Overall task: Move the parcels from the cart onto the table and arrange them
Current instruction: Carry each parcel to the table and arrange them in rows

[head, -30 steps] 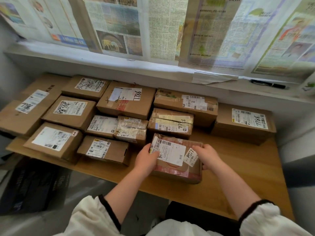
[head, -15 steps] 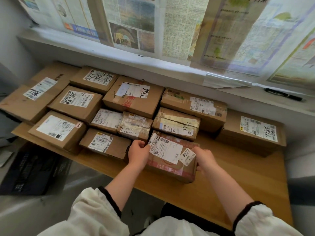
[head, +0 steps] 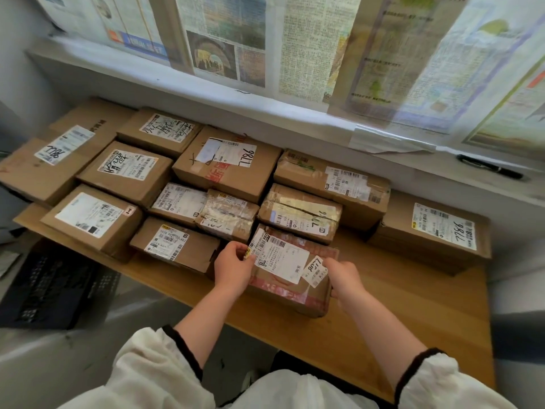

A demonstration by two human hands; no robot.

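Note:
A small cardboard parcel with pink tape and a white label (head: 290, 268) sits at the front of the wooden table (head: 413, 305). My left hand (head: 233, 268) grips its left side and my right hand (head: 343, 278) grips its right side. Several other labelled brown parcels fill the table behind and to the left, among them a taped parcel (head: 300, 212) right behind the held one and a low parcel (head: 177, 243) beside my left hand. A larger parcel marked 786 (head: 433, 231) stands alone at the right.
A white ledge (head: 295, 125) runs behind the table under newspaper-covered windows, with a black pen (head: 489, 170) on it at the right. A black crate (head: 50, 287) sits on the floor at the left. Bare tabletop shows at the front right.
The held parcel has been pushed slightly back and left, closer to the taped parcel behind it. Both hands stayed on its sides.

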